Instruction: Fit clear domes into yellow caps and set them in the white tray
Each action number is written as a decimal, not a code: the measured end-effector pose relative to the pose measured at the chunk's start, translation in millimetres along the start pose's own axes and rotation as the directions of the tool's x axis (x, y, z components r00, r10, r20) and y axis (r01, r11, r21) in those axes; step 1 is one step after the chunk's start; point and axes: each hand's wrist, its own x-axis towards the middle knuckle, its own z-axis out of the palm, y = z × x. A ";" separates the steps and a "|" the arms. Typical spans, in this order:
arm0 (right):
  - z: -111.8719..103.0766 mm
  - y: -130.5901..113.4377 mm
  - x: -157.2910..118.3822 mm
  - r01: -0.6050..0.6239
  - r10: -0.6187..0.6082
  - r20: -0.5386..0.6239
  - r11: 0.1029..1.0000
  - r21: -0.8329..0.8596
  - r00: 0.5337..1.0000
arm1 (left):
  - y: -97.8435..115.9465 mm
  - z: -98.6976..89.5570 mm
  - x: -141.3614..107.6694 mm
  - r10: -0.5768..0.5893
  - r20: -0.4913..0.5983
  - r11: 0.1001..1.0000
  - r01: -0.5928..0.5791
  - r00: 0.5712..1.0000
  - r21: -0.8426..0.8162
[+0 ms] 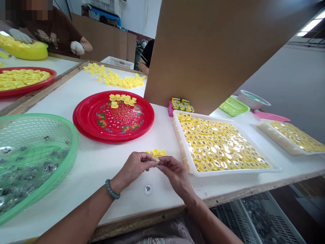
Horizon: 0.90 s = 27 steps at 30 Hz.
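My left hand (138, 165), with a beaded bracelet on its wrist, and my right hand (175, 173) meet above the white table. Their fingertips pinch together around a small pale piece (157, 160), mostly hidden by the fingers. Just behind them lie several yellow pieces (155, 152) on the table. A small clear round disc (148, 189) rests on the tabletop in front of my hands. To the right stands a white tray (181, 144) filled with rows of yellow pieces bearing shiny round discs.
Red plates (87, 130) hold a few yellow pieces. A green basket (72, 145) with clear-wrapped items is at left. Behind stand a cardboard panel (200, 51) and loose yellow pieces (122, 80). A gloved person (59, 30) works at upper left. A second tray (276, 139) sits far right.
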 end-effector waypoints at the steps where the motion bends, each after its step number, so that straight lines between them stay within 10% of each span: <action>1: 1.9 0.8 0.6 -0.024 0.026 -0.015 0.996 0.080 1.000 | -0.4 0.9 -0.4 -0.016 0.001 0.999 0.016 1.000 -0.031; 7: 9.4 2.6 0.5 0.035 -0.028 -0.067 0.993 0.110 0.997 | -4.0 3.0 1.0 -0.045 -0.016 0.984 0.042 0.999 -0.171; 12: -4.0 -9.5 -6.5 0.265 -0.193 0.205 0.863 -0.430 0.960 | -8.0 -12.3 4.1 -0.138 0.162 0.990 0.135 0.977 0.026; 17: -5.8 -5.6 -12.2 0.380 -0.163 0.403 0.745 -0.549 0.901 | -15.0 -18.8 5.9 -0.189 0.235 0.961 0.131 0.953 0.242; 24: -9.5 6.5 -9.3 0.242 -0.131 0.215 0.721 -0.649 0.968 | -8.2 -13.1 14.9 0.203 -0.202 0.765 -0.026 0.958 0.643; 27: -15.6 5.2 -6.7 0.210 -0.130 0.170 0.736 -0.644 0.977 | -14.1 -13.2 22.8 0.293 -0.164 0.621 -0.057 0.942 0.782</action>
